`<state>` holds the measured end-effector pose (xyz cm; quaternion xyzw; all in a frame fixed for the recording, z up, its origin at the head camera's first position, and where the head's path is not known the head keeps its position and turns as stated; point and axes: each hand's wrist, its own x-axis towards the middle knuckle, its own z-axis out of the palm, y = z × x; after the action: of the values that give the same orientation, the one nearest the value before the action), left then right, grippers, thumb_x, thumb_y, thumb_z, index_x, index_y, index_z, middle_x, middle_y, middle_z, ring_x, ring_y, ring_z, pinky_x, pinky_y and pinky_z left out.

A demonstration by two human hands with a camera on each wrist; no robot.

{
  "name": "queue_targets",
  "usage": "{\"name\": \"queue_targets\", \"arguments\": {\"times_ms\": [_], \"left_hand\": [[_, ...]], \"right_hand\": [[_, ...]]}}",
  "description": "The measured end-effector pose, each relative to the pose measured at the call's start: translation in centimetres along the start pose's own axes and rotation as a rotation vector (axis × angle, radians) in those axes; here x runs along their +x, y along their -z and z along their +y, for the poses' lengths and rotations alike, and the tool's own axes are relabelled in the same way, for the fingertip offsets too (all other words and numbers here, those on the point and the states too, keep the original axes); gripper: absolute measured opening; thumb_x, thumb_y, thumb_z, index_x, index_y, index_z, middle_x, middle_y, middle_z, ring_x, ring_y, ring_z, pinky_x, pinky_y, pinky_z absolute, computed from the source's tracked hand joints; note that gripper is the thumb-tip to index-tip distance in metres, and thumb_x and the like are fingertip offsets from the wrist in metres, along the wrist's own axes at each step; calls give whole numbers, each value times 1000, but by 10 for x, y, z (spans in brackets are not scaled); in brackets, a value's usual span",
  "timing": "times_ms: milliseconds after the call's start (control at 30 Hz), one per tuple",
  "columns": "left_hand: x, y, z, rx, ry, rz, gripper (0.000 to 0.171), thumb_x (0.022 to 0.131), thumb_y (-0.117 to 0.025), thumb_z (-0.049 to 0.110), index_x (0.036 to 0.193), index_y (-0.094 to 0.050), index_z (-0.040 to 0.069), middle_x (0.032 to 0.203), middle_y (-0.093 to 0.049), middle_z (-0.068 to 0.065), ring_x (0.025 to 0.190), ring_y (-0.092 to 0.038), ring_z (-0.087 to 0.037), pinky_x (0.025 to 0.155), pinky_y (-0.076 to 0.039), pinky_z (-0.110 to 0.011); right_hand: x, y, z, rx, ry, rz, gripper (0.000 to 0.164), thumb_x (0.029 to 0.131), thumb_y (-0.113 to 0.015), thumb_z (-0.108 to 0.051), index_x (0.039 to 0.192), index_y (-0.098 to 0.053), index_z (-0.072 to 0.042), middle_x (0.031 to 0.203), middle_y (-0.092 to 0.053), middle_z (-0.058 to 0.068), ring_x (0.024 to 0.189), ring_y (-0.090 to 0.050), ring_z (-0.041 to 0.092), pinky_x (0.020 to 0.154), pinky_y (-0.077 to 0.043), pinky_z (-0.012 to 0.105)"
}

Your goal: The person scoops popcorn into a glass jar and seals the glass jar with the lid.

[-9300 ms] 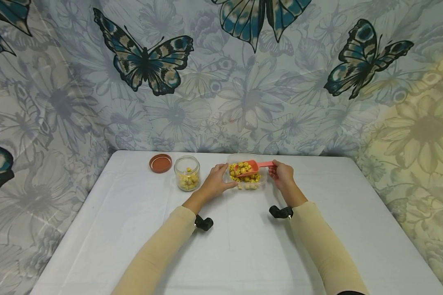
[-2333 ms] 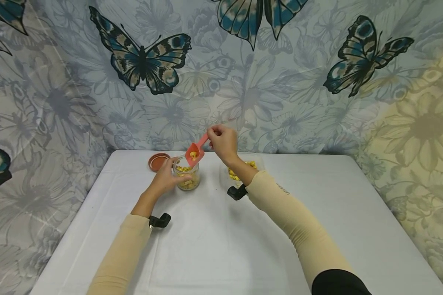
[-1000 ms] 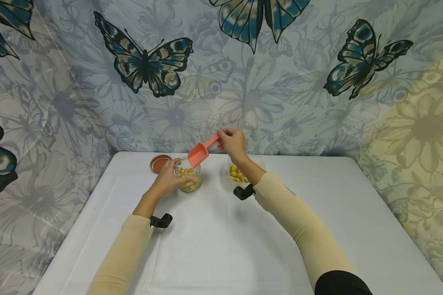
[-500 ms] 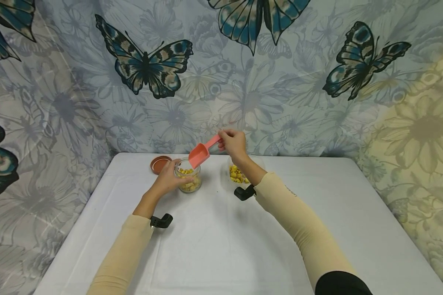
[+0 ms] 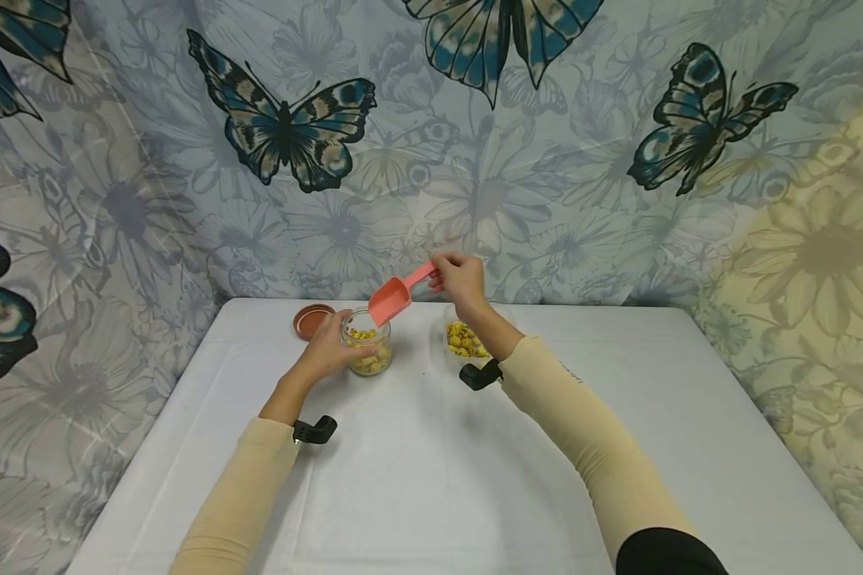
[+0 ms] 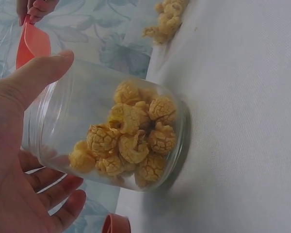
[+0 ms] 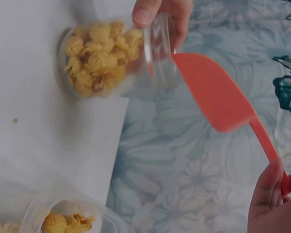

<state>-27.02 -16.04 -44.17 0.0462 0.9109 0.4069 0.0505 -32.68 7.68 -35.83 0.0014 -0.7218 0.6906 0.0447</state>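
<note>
My left hand (image 5: 328,347) grips the glass jar (image 6: 99,87), thumb on the near side and fingers on the far side, just below the mouth. Caramel popcorn (image 7: 101,58) fills the jar's lower part. My right hand (image 5: 460,281) pinches the handle end of an orange-pink plastic scoop (image 5: 390,300), holding it tilted with its lip at the jar's mouth. No popcorn shows in the scoop's bowl. A clear plastic container (image 7: 26,213) with more popcorn stands to the right of the jar, partly hidden by my right forearm.
A brown-red jar lid (image 5: 312,321) lies on the white-covered table (image 5: 403,479) left of the jar. A small crumb (image 7: 15,120) sits on the cloth between jar and container. Behind the table hangs a butterfly-patterned cloth (image 5: 489,200).
My left hand went from the container to the jar. My right hand carried popcorn over in the scoop and tipped it in; the jar is fuller. Lately the scoop has shifted slightly right.
</note>
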Motion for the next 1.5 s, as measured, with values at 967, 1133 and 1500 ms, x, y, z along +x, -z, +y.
{"name": "queue_targets", "arguments": {"times_ms": [967, 1133, 1500], "left_hand": [[2, 7, 14, 20, -57, 65, 101, 76, -79, 48, 152, -26, 8, 154, -27, -17, 144, -28, -37, 114, -31, -59], [2, 7, 22, 22, -86, 87, 100, 76, -78, 48, 153, -26, 9, 156, -25, -18, 145, -26, -38, 114, -30, -59], [5, 5, 45, 18, -101, 94, 97, 78, -79, 45, 153, -27, 11, 157, -24, -14, 145, -26, -36, 114, -31, -58]], "right_hand": [[4, 23, -5, 123, -18, 64, 30, 98, -57, -15, 112, -65, 11, 66, -62, 0, 50, -57, 7, 48, -52, 19], [5, 30, -7, 148, -16, 83, 32, 98, -57, -14, 116, -62, 12, 66, -61, 0, 50, -56, 7, 49, -52, 19], [8, 47, -9, 170, 7, 123, 31, 98, -58, -15, 113, -63, 11, 64, -60, -1, 49, -55, 6, 47, -49, 17]]}}
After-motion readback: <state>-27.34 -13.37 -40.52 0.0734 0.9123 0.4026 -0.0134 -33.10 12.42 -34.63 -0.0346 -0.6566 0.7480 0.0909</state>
